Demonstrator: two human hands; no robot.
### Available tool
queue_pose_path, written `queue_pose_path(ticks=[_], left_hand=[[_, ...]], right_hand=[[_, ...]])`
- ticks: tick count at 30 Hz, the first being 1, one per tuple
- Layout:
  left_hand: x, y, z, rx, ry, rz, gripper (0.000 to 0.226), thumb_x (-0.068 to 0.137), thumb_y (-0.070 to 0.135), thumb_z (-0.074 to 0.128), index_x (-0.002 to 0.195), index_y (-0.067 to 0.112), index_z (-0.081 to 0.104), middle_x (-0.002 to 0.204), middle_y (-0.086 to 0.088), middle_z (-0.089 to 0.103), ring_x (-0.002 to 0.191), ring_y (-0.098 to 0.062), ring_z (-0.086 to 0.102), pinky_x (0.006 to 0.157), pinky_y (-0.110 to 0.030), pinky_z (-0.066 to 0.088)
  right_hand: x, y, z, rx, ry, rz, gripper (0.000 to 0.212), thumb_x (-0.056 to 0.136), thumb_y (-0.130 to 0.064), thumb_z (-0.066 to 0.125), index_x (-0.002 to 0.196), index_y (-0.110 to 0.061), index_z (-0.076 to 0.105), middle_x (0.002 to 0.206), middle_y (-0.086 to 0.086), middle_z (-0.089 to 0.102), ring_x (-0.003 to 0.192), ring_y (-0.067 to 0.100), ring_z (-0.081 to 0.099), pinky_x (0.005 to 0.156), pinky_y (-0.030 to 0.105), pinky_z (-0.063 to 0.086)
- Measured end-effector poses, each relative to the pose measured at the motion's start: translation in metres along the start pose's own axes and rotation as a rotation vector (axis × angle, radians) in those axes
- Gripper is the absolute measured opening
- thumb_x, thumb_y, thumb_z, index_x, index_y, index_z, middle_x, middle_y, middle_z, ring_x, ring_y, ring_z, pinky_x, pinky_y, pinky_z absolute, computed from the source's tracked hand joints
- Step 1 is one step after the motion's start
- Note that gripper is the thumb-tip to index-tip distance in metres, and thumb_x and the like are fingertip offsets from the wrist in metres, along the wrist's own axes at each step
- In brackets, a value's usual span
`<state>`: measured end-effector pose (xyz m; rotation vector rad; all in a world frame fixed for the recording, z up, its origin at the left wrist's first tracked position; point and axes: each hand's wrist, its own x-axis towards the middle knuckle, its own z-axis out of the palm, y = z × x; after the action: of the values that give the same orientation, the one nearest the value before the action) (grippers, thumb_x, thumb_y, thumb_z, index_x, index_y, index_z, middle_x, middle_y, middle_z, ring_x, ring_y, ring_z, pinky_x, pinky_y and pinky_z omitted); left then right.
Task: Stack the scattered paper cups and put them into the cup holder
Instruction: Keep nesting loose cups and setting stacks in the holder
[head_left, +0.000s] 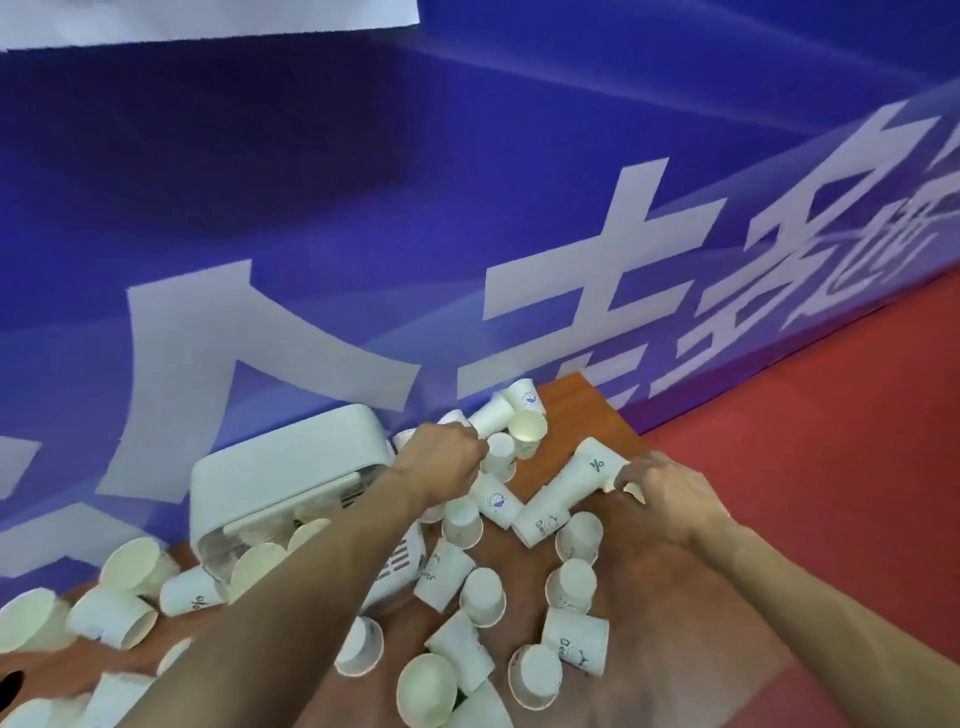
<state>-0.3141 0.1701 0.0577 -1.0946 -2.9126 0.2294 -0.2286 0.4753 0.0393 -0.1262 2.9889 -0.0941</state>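
Along the left border of the frame, loose white paper cups (111, 618) lie on their sides on the brown wooden desk (574, 400). The outermost ones are cut off by the frame. A dark oval at the lower left corner is too dim to identify.

Just right of them, the white plastic cup holder with rounded corners (291, 467) sits at the desk's back edge, close against the blue banner with large white characters (311, 208). Cups crowd its open lower side. The left forearm crosses in front of it and hides its right part.

The left hand (441, 460) reaches over the middle of the desk to a cluster of cups near the back edge. Its fingers (475, 449) are curled against a small cup, but blur keeps me from telling whether they grip it. Cups standing upright, mouth down or on their sides fill nearly all the desk between the two arms, leaving only small gaps of bare wood.

Further right, the right hand (670, 493) curls its fingers (631, 475) round the end of a nested stack of white paper cups (566, 491). That stack lies on its side, slanting toward the near left. Bare wood shows at the far right corner behind it and beside the right forearm.

Beyond the desk's right edge lies red floor (831, 467), which meets the banner's foot. A white strip at the top left corner is cut off by the frame.
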Motion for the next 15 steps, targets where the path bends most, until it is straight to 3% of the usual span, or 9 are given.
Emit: queue_pose_path(ticks=[5, 8, 13, 15], left_hand=[[0.050, 0.023, 0.039, 0.007, -0.129, -0.094, 0.021, 0.095, 0.026, 0.052, 0.111, 0.023, 0.065, 0.107, -0.001, 0.069, 0.092, -0.020, 0.065, 0.077, -0.033, 0.052], [0.067, 0.036, 0.058, -0.022, -0.146, -0.167, 0.016, 0.094, 0.026, 0.055, 0.107, 0.022, 0.063, 0.103, 0.001, 0.068, 0.090, -0.020, 0.065, 0.078, -0.034, 0.054], [0.090, 0.052, 0.083, -0.020, -0.105, -0.140, 0.022, 0.095, 0.025, 0.054, 0.116, 0.022, 0.059, 0.106, 0.003, 0.062, 0.096, -0.019, 0.061, 0.067, -0.030, 0.044], [0.104, 0.052, 0.093, -0.054, -0.099, -0.150, 0.027, 0.095, 0.024, 0.054, 0.122, 0.022, 0.055, 0.110, 0.002, 0.061, 0.097, -0.019, 0.061, 0.070, -0.031, 0.048]], right_hand=[[0.041, 0.051, 0.035, 0.074, -0.041, -0.012, 0.025, 0.092, -0.034, 0.055, 0.115, -0.034, 0.064, 0.113, -0.010, 0.062, 0.107, 0.009, 0.058, 0.085, 0.028, 0.048], [0.067, 0.069, 0.049, 0.076, -0.073, -0.045, 0.027, 0.093, -0.031, 0.055, 0.118, -0.031, 0.065, 0.115, -0.010, 0.063, 0.112, 0.011, 0.055, 0.087, 0.031, 0.049], [0.095, 0.081, 0.067, 0.110, -0.107, -0.012, 0.029, 0.094, -0.032, 0.055, 0.122, -0.031, 0.064, 0.115, -0.011, 0.063, 0.106, 0.012, 0.058, 0.080, 0.027, 0.045], [0.103, 0.079, 0.075, 0.147, -0.123, -0.010, 0.030, 0.094, -0.032, 0.055, 0.122, -0.031, 0.063, 0.118, -0.009, 0.065, 0.104, 0.015, 0.061, 0.077, 0.028, 0.043]])
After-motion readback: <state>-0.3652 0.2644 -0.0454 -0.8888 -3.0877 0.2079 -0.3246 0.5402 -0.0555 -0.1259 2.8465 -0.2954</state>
